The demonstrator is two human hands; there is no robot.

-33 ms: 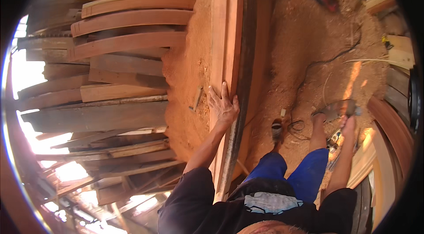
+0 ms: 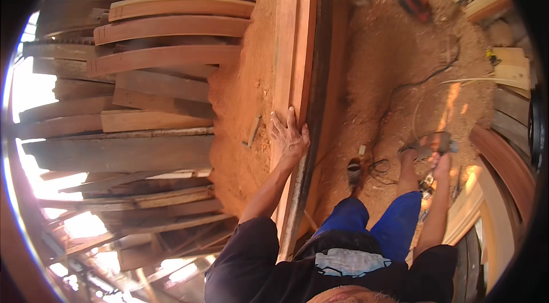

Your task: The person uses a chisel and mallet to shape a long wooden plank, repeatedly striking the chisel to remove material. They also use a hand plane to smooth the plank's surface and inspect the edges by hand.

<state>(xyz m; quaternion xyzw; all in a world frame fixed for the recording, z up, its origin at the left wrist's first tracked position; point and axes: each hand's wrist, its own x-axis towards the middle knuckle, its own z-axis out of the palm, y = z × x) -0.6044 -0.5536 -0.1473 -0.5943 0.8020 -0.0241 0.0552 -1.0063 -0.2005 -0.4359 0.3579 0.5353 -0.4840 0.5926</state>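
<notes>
My left hand (image 2: 290, 142) lies flat with its fingers spread on a long reddish wooden beam (image 2: 286, 63) that runs away from me. Its thumb side reaches the beam's right edge. Out to the right, my right hand (image 2: 440, 164) is closed round the handle of a hammer-like tool (image 2: 441, 142). The tool's blunt head is blurred, so its exact kind is unclear. Left of the beam, a small tool with a wooden handle (image 2: 254, 128) rests on the sawdust.
Curved planks (image 2: 171, 28) are stacked along the left. A red and black power tool (image 2: 413, 1) lies on the sawdust-covered floor at the far right. A dark cord (image 2: 400, 87) snakes towards my feet. More curved boards (image 2: 500, 157) stand at the right edge.
My right hand and its tool have shifted slightly left. The left hand stays on the beam. The surroundings have moved a little in the picture.
</notes>
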